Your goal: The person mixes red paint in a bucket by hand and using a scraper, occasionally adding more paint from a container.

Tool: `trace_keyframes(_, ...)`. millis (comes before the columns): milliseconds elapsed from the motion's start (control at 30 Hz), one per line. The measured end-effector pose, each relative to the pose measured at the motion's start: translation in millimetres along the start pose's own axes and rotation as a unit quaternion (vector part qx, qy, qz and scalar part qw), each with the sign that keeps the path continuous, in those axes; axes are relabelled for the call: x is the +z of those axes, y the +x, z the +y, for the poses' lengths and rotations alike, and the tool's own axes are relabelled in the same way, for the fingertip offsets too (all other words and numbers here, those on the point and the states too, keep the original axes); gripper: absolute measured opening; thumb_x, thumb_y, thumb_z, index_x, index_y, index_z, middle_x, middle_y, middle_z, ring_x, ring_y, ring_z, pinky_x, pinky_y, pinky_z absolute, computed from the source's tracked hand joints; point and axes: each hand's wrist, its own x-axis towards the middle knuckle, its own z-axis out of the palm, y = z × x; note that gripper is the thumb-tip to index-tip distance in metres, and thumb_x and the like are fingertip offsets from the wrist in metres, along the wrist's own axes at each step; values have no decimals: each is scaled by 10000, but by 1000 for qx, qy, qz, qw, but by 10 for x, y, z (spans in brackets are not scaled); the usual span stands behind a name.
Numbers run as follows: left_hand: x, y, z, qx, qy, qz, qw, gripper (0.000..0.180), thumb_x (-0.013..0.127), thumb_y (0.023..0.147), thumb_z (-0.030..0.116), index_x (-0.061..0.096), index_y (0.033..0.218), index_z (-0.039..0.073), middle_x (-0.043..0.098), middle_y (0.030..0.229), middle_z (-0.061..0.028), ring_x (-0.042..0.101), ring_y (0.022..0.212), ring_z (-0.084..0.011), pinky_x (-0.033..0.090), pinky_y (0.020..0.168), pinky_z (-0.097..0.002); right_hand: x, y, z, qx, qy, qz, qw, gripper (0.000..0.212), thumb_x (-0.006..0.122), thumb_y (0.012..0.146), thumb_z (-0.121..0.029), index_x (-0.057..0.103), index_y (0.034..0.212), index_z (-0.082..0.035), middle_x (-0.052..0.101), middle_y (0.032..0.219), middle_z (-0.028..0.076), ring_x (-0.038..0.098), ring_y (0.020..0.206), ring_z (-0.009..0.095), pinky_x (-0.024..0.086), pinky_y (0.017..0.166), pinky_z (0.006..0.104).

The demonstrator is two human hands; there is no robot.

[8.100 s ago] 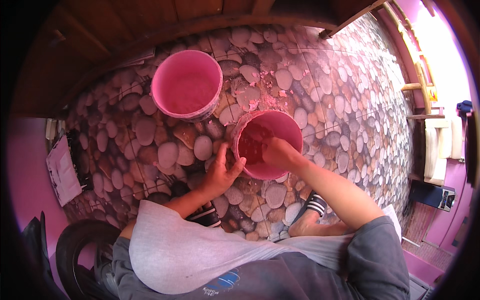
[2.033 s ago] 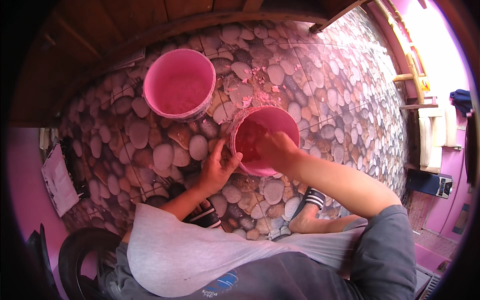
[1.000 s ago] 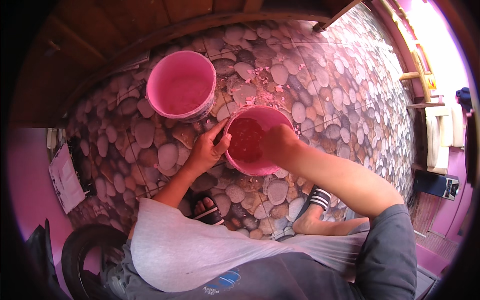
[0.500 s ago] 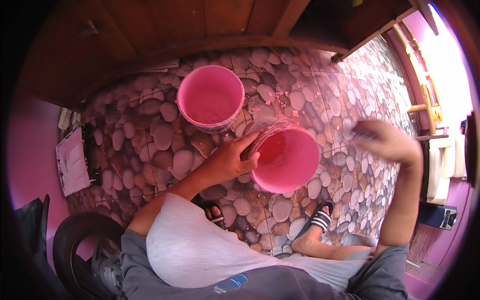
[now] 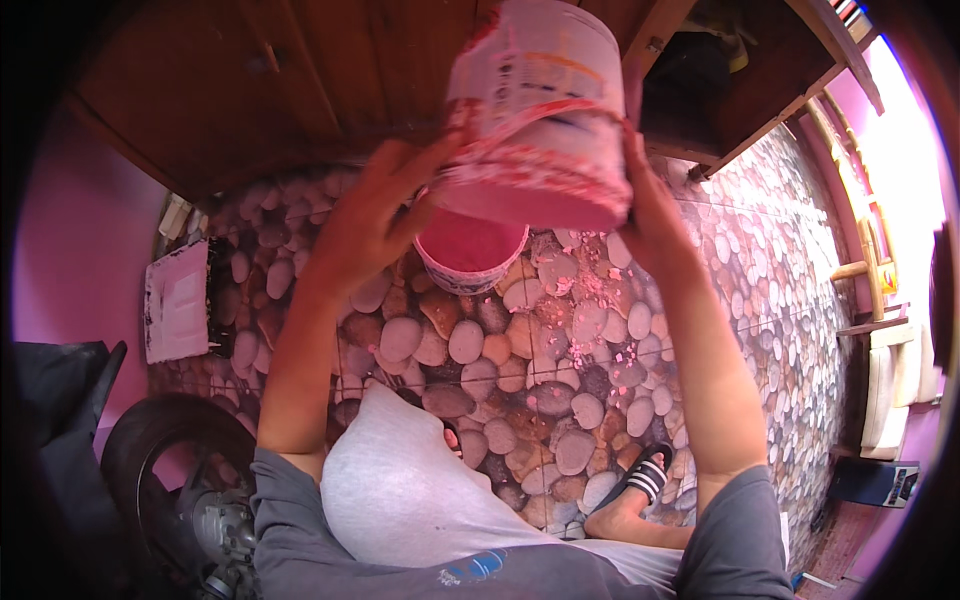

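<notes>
Both my hands hold a white paint bucket (image 5: 540,95) with printed sides and pink smears, raised above the floor. It is tipped, its pink-crusted end lowest. My left hand (image 5: 385,205) presses against its left side, and my right hand (image 5: 655,205) grips the right side. A curved handle crosses the bucket's wall. Below and partly behind it, a second bucket (image 5: 466,283) stands upright on the floor, pink inside. The raised bucket hides part of its mouth. Whether anything flows between the two, I cannot tell.
Pink flakes (image 5: 590,300) are scattered on the pebble-patterned floor (image 5: 465,342). Wooden furniture (image 5: 330,90) stands at the far side, with an open compartment at its right. A pink-smeared white panel (image 5: 178,305) leans at the left, near a black wheel (image 5: 130,480).
The bucket my left hand held on the floor is now lifted, tipped and moved away from me, above the other bucket. My right hand has come over from the right and joined the hold.
</notes>
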Motion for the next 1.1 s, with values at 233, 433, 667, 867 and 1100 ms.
trace_keyframes(233, 732, -621, -1028, -62, -287, 141, 945, 673, 648, 929, 392, 357, 1383, -10, 448, 1380, -176, 426, 1294, -247, 290, 1112, -391, 75, 255, 1235, -240, -371, -46, 896, 872, 845, 751, -392, 400, 1373, 27, 621, 1196, 151, 617, 1077, 212, 490, 949, 337)
trace_keyframes(433, 811, -357, -750, -70, -309, 210, 925, 896, 681, 870, 525, 255, 1441, -18, 357, 1465, -190, 360, 1362, -268, 260, 1140, -412, 223, 73, 1164, -215, -252, -48, 942, 982, 891, 662, -431, 392, 1372, 28, 613, 1192, 190, 614, 1110, 261, 493, 946, 370)
trace_keyframes(667, 1036, -628, -875, -145, -222, 181, 947, 1042, 677, 813, 638, 212, 1479, -15, 357, 1468, -193, 371, 1358, -274, 269, 1134, -394, 148, -164, 980, -286, -352, -48, 890, 912, 892, 653, -438, 446, 1301, 24, 616, 1151, 199, 622, 1073, 313, 498, 915, 380)
trace_keyframes(867, 1218, -788, -950, -111, -219, 236, 940, 979, 620, 841, 660, 271, 1450, -22, 390, 1419, -182, 385, 1330, -272, 279, 1121, -398, 154, -131, 994, -266, -332, -25, 905, 899, 875, 659, -482, 460, 1274, 27, 600, 1157, 233, 613, 1095, 349, 486, 933, 405)
trace_keyframes(1100, 1095, -502, -723, -87, -202, 253, 942, 915, 570, 877, 657, 311, 1425, -29, 406, 1394, -177, 393, 1314, -269, 283, 1115, -401, 166, -28, 1280, -242, -197, -49, 949, 819, 820, 785, -383, 394, 1338, 45, 639, 1139, 155, 637, 1069, 220, 506, 904, 333)
